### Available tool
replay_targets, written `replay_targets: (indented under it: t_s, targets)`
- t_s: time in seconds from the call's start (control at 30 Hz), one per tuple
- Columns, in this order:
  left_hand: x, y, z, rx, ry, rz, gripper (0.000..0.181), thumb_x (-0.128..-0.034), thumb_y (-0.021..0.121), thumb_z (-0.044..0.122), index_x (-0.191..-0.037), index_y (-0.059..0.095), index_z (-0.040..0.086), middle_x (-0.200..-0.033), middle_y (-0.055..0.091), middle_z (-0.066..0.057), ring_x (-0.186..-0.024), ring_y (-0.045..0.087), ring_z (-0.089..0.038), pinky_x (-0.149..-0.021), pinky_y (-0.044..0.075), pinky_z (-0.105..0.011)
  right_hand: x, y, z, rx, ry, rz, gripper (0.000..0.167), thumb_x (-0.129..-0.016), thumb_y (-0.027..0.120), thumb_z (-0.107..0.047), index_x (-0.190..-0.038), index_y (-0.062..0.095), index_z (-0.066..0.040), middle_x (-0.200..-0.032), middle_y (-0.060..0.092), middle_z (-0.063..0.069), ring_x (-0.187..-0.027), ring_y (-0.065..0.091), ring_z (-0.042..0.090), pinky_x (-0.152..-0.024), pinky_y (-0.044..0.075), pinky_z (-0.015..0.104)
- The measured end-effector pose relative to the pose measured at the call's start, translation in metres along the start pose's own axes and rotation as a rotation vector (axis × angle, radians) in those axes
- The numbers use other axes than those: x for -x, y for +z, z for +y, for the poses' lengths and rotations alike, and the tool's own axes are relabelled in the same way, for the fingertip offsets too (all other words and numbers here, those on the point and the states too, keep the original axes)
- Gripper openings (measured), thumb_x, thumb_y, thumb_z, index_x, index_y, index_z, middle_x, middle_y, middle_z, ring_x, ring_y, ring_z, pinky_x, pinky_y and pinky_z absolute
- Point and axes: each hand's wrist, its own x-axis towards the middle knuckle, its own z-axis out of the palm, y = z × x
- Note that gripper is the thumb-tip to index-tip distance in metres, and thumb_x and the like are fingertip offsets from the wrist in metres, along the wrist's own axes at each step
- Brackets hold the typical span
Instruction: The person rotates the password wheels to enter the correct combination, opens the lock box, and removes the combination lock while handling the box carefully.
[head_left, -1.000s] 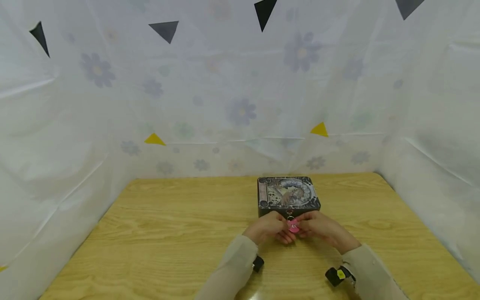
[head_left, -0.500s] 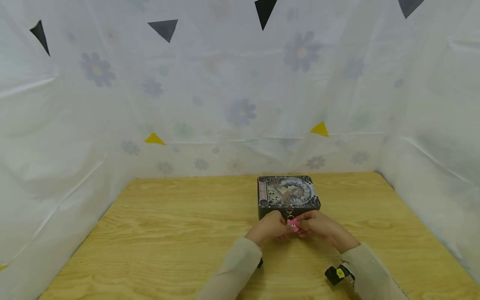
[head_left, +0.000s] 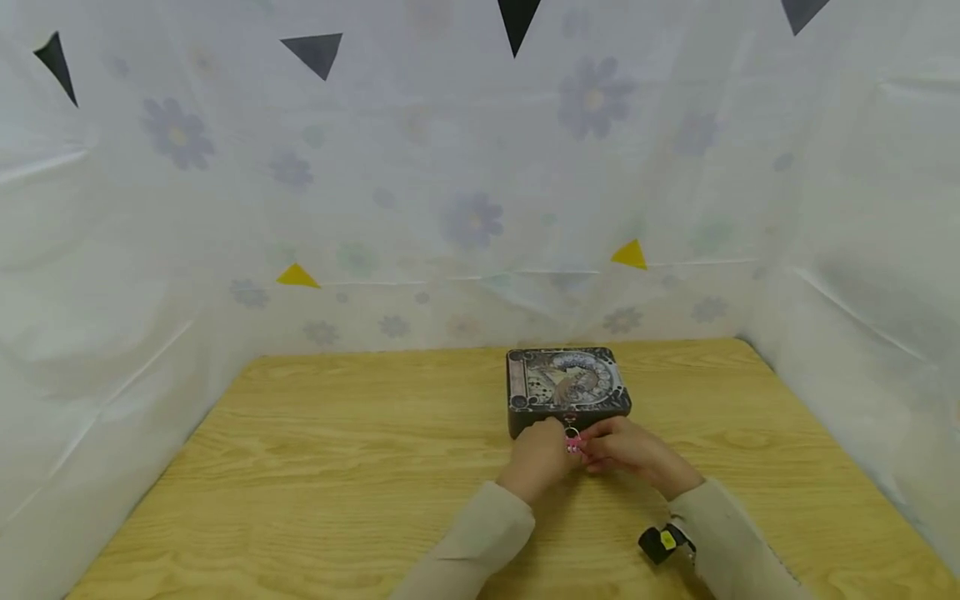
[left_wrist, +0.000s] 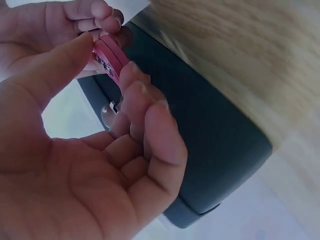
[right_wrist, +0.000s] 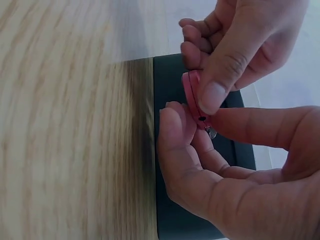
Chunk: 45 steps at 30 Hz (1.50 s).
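A small pink combination padlock [head_left: 573,447] with number dials hangs by its shackle at the front clasp of a dark tin box [head_left: 567,379]. My left hand [head_left: 537,460] pinches the padlock from the left, its thumb on the dial side in the left wrist view. From the other side my right hand [head_left: 628,451] holds the lock's body between thumb and fingers. Seen from the right wrist, the padlock [right_wrist: 192,95] is edge-on, and the left thumb covers part of it. The shackle looks closed in the head view, but the clasp is partly hidden.
The box stands towards the back of a wood-grain table [head_left: 337,467], right of the middle. White flowered sheeting [head_left: 420,167] encloses the back and sides. A black wrist camera [head_left: 658,544] sits under the right sleeve.
My left hand has turned over the lock, so its back now faces up and hides more of it. The padlock's dials have come into view. The head view has shifted slightly.
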Motion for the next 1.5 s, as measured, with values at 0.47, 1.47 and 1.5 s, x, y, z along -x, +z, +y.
replay_targets:
  t_s: [0.47, 1.47, 1.5]
  targets:
    - [0.001, 0.009, 0.019, -0.257, -0.077, 0.065, 0.032, -0.0811, 0.072, 0.047, -0.083, 0.071, 0.015, -0.080, 0.067, 0.002, -0.076, 0.066, -0.016, -0.059, 0.054, -0.030, 0.002, 0.008, 0.001, 0.011, 0.037, 0.108, 0.032, -0.094, 0.047, 0.002, -0.115, 0.048, 0.025, -0.091, 0.064, 0.011, -0.078, 0.062, 0.013, -0.073, 0.057, 0.032]
    - [-0.004, 0.011, 0.003, -0.151, -0.058, 0.196, 0.049, -0.0581, 0.087, 0.052, -0.077, 0.070, 0.011, -0.073, 0.068, -0.002, -0.068, 0.066, -0.019, -0.053, 0.052, -0.029, -0.011, 0.039, 0.010, -0.259, 0.055, 0.463, 0.021, -0.096, 0.051, -0.005, -0.096, 0.063, 0.013, -0.074, 0.064, -0.002, -0.067, 0.060, 0.008, -0.061, 0.052, 0.022]
    - [-0.005, 0.011, 0.003, -0.148, -0.064, 0.193, 0.049, -0.0579, 0.088, 0.052, -0.078, 0.071, 0.011, -0.073, 0.068, -0.002, -0.068, 0.066, -0.019, -0.054, 0.052, -0.029, -0.012, 0.039, 0.009, -0.254, 0.058, 0.466, 0.022, -0.096, 0.051, -0.005, -0.098, 0.062, 0.014, -0.074, 0.064, -0.002, -0.067, 0.059, 0.008, -0.061, 0.052, 0.022]
